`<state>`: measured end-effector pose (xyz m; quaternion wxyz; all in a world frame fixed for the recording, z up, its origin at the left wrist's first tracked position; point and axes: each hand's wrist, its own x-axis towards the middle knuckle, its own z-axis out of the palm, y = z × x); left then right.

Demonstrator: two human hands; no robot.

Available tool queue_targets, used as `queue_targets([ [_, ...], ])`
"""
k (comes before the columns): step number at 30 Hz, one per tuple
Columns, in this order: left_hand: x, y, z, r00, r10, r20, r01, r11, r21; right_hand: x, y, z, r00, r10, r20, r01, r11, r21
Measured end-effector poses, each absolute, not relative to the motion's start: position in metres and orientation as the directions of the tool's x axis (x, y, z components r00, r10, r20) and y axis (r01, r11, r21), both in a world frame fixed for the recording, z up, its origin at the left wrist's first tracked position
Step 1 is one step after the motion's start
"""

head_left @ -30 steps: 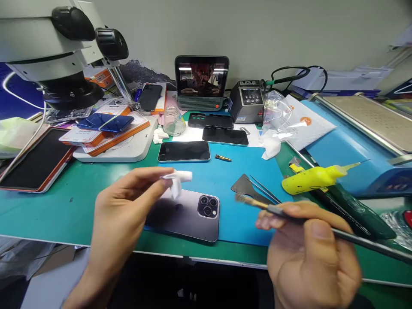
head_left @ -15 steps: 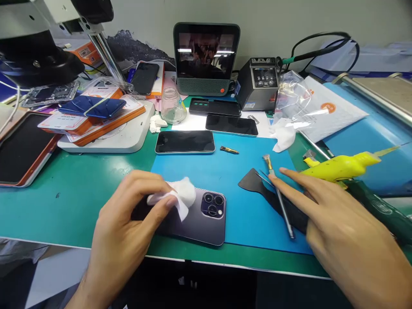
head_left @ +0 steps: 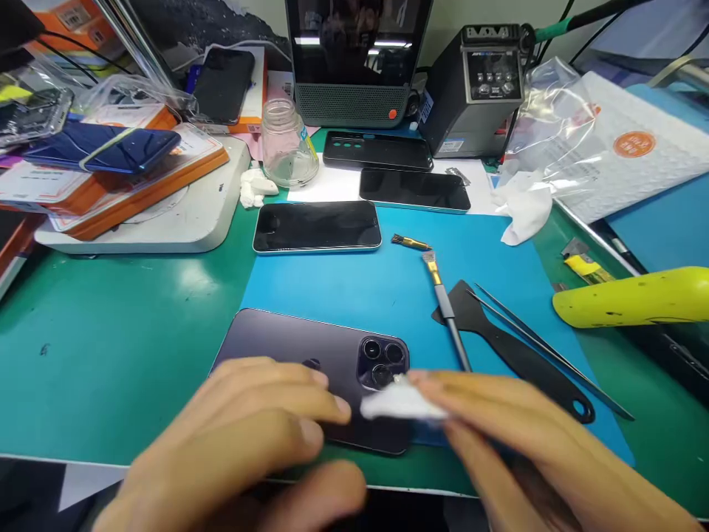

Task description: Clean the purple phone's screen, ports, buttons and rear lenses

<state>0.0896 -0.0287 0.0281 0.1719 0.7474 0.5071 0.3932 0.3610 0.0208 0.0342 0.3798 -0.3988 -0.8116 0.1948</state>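
Observation:
A dark purple phone [head_left: 299, 336] lies back up near the front edge, its camera block [head_left: 382, 362] at the right end. Over its lower left part is my left hand [head_left: 238, 436], fingers apart and nothing between them. My right hand [head_left: 509, 421] pinches a crumpled white tissue [head_left: 402, 403] just by the camera block; blur hides whether it touches the phone. Beyond that hand lie a grey-handled brush [head_left: 446, 307], a black plastic spatula [head_left: 515, 358] and metal tweezers [head_left: 548, 351], on a blue mat [head_left: 310, 284].
Three dark phones or phone parts lie behind, including a white-edged phone [head_left: 318, 227]. A small brush head [head_left: 410, 242], glass jar [head_left: 286, 148] and yellow bottle [head_left: 636, 297] stand or lie around. Stacked orange-white boxes [head_left: 149, 192] are at left, a grey control unit [head_left: 476, 92] at back.
The tissue has passed from my left hand to my right. My right hand has moved left from the brush to the phone; the brush and tweezers lie apart on the mat. The view has shifted closer.

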Motion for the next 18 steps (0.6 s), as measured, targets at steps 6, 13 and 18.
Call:
queue_targets([
  [6, 0.084, -0.01, 0.027, 0.319, 0.874, 0.367, 0.853, -0.434, 0.291, 0.341, 0.026, 0.032, -0.364, 0.784, 0.503, 0.791, 0.545, -0.278],
  [13, 0.086, -0.006, 0.023, 0.357, 0.871, 0.338, 0.844, -0.455, 0.283, 0.333, 0.043, 0.044, -0.474, 0.762, 0.44, 0.652, 0.64, -0.406],
  [18, 0.088, -0.005, 0.023, 0.341, 0.869, 0.358, 0.835, -0.455, 0.309, 0.345, 0.051, 0.059, -0.594, 0.692, 0.41, 0.634, 0.717, -0.292],
])
